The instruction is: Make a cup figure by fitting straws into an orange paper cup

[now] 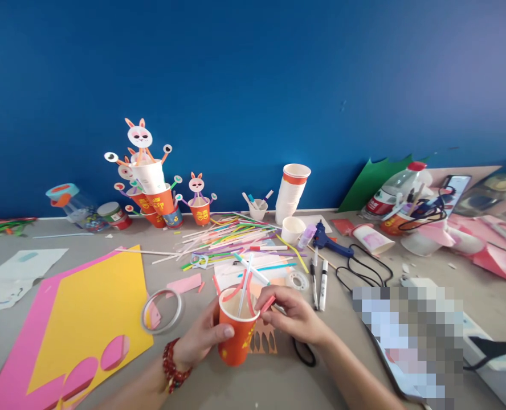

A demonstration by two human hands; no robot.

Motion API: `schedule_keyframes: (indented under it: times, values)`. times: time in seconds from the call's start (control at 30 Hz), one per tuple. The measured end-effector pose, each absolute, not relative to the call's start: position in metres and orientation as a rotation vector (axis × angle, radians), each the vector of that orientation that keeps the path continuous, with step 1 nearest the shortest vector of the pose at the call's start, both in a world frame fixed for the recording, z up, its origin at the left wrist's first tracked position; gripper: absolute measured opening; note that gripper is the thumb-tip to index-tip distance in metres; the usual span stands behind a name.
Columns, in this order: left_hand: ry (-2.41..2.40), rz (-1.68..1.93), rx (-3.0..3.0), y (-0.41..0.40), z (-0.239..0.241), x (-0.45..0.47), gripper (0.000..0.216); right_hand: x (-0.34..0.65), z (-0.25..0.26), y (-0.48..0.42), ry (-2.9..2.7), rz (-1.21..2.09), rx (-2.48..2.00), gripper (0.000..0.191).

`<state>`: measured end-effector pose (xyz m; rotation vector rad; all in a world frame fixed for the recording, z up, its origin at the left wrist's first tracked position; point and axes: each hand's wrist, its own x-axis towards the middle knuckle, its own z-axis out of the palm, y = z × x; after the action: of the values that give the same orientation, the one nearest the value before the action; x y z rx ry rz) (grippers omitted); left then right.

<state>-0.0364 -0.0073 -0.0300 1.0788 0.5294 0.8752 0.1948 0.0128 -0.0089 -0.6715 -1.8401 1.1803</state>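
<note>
My left hand [205, 335] is wrapped around the side of an orange paper cup [237, 344] with yellow lettering and a white rim. The cup stands upright, tilted slightly. Pink straws [249, 296] and a whitish straw [242, 293] rise out of it. One pink straw bends over the left rim. At the right rim, my right hand [293, 316] pinches the end of a pink straw [268, 303] between thumb and fingers. Behind the cup lies an orange paper sheet with cut-out leaf shapes [264, 340], partly hidden.
Colourful straws [227, 236] lie scattered behind my hands. To the left are a tape roll [179, 312] and yellow paper [103, 296]. Rabbit-topped cups [158, 199] and stacked cups [288, 199] stand near the wall. A blue glue gun [332, 244] and a phone-like screen [400, 347] are right.
</note>
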Motion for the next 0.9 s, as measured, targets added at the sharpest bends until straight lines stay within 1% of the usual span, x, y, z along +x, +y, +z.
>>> schedule_keyframes:
  times: [0.23, 0.4, 0.67, 0.9]
  values:
    - [0.530, 0.883, 1.043, -0.0084, -0.0318, -0.0347, 0.061, 0.1949, -0.0095, 0.0119, -1.829, 1.195, -0.695, 0.013]
    - [0.541, 0.884, 1.063, -0.0099, -0.0309, -0.0338, 0.068, 0.1944, -0.0111, 0.0119, -1.804, 1.174, -0.708, 0.016]
    - [0.512, 0.855, 1.067, -0.0085, -0.0282, -0.0339, 0.073, 0.1973, -0.0082, 0.0138, -1.840, 1.222, -0.681, 0.012]
    - [0.479, 0.832, 1.076, -0.0084, -0.0282, -0.0340, 0.070, 0.2006, -0.0036, 0.0148, -1.883, 1.254, -0.665, 0.014]
